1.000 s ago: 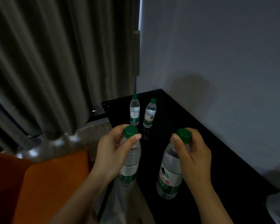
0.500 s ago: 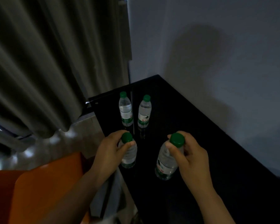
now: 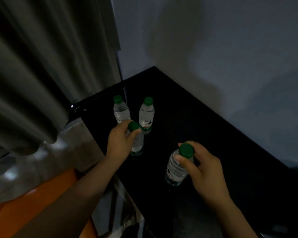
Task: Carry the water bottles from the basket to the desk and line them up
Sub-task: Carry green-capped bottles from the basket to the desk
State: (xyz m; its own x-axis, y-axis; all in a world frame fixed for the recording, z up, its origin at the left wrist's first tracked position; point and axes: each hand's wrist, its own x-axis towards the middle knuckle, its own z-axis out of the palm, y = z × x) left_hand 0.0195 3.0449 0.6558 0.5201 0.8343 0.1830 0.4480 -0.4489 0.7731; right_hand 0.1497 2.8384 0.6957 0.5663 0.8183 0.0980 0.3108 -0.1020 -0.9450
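1. The left hand (image 3: 120,143) has carried its bottle (image 3: 138,143) forward from the near edge of the desk (image 3: 205,134) to just in front of the two standing bottles (image 3: 146,115).
2. That hand now covers the foot of the left standing bottle (image 3: 120,112).
3. The left-held bottle has come down low; whether its base touches the desk cannot be told.
4. The right hand (image 3: 203,170) has brought the second bottle (image 3: 176,169) forward and lower over the desk.
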